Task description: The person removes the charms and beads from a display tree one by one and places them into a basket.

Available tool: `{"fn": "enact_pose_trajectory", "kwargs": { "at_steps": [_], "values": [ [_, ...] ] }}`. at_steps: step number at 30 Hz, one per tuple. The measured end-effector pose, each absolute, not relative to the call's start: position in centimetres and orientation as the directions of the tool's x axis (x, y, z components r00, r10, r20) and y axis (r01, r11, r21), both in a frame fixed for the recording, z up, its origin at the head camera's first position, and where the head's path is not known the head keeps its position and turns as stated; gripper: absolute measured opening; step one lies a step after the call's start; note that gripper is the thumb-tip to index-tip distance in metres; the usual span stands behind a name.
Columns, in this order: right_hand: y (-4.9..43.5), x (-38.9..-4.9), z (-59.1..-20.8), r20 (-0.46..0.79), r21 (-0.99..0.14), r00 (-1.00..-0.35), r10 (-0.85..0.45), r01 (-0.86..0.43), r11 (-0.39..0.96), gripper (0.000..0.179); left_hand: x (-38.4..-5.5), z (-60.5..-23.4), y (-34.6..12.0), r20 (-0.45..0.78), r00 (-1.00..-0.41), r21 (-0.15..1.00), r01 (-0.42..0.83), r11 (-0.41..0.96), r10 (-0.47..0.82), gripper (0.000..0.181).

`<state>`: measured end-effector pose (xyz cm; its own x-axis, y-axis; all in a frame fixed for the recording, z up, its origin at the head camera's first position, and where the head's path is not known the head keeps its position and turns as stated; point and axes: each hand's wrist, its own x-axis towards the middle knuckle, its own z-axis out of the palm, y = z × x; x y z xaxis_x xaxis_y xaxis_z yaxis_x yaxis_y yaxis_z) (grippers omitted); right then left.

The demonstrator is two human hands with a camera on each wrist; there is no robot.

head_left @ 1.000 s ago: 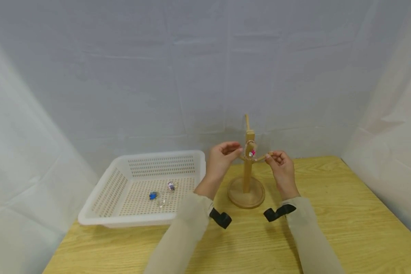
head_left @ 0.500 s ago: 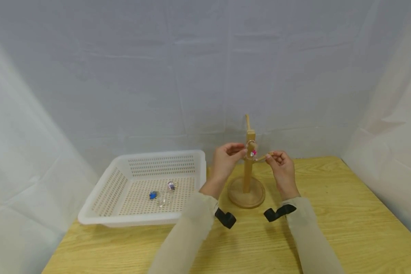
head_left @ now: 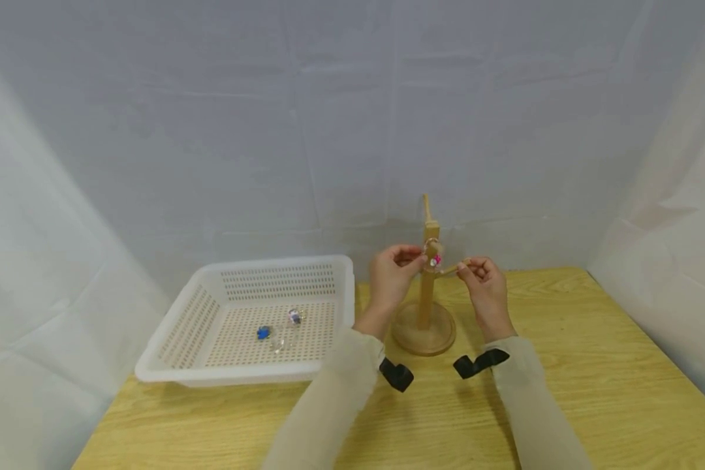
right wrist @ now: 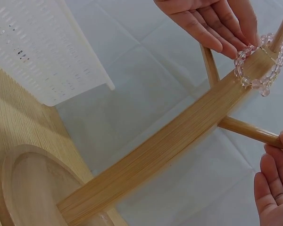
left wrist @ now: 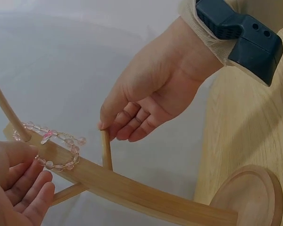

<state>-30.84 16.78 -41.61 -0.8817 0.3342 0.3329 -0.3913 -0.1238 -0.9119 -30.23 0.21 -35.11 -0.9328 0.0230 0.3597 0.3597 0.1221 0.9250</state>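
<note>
A pink, clear-beaded bracelet (left wrist: 71, 149) with a pink charm (head_left: 437, 260) loops around the base of the upper peg (left wrist: 9, 109) of a wooden stand (head_left: 426, 294). My left hand (head_left: 392, 277) pinches the bracelet's edge between thumb and index finger, as the right wrist view also shows for the bracelet (right wrist: 240, 59). My right hand (head_left: 486, 287) pinches the end of a lower side peg (right wrist: 250, 130) on the stand, thumb and index finger at its tip. The stand's upright runs down to a round base (right wrist: 28, 188) on the table.
A white perforated basket (head_left: 211, 377) stands left of the stand on the wooden table (head_left: 576, 378). Inside it lie a blue ornament (head_left: 263, 333) and other clear, sparkling jewelry (head_left: 294, 316). Light sheeting (head_left: 352, 130) hangs behind the table and at both sides.
My left hand has moved right and closer to the stand's upright, carrying the bracelet's edge with it. The right hand stays at the side peg.
</note>
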Motion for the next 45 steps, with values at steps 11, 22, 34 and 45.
{"fn": "enact_pose_trajectory", "kwargs": {
  "at_steps": [11,22,34,45],
  "values": [
    [16.6,-30.9,-41.3,0.345,-0.911,-0.878,0.331,-0.399,-0.109,0.010,-29.9,-35.0,0.1,0.406,-0.914,0.894,0.402,0.198,0.020,0.011],
    [16.7,-30.9,-41.3,0.351,-0.909,-0.877,0.330,-0.403,-0.106,0.009,-29.3,-34.8,-0.2,0.432,-0.899,0.870,0.438,0.227,0.075,0.012],
    [16.8,-30.9,-41.4,0.336,-0.918,-0.881,0.334,-0.386,-0.094,0.010,-28.2,-34.0,-0.3,0.410,-0.909,0.905,0.415,0.096,0.071,0.015],
    [16.7,-30.5,-41.4,0.337,-0.918,-0.881,0.333,-0.385,-0.090,0.009,-27.6,-33.3,0.0,0.433,-0.900,0.899,0.435,0.042,0.057,0.014]
  ]
}}
